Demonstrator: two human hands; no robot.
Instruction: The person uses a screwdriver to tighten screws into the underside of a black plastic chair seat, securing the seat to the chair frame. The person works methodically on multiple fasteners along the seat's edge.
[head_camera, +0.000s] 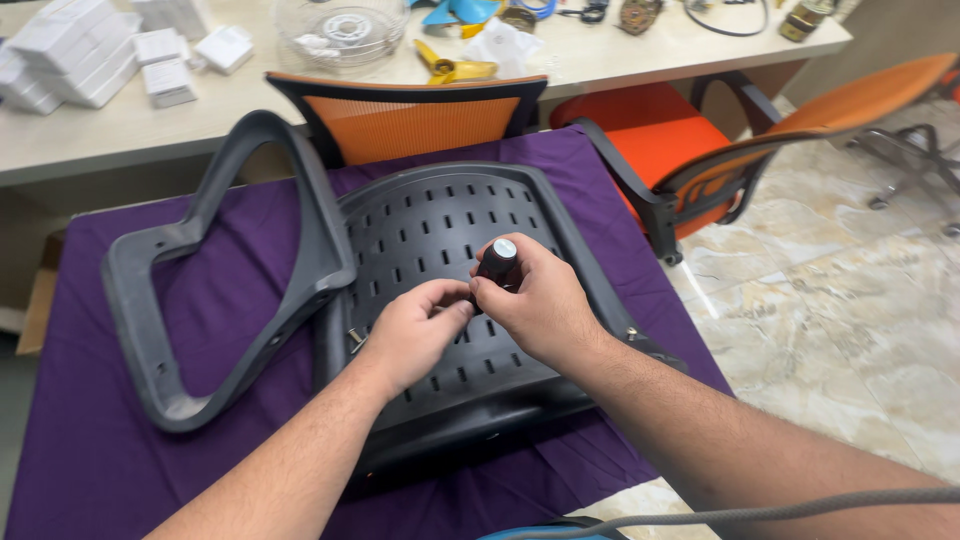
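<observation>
While right hand (540, 305) fingers wrap the screwdriver handle (497, 262); left hand (415, 330) fingers pinch its lower end.

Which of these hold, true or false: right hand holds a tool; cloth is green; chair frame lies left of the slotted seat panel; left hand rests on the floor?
1. The right hand holds a dark screwdriver handle. True.
2. The cloth is green. False: it is purple.
3. The chair frame lies left of the slotted seat panel. True.
4. The left hand rests on the floor. False: it is over the seat panel, fingertips at the tool.
</observation>
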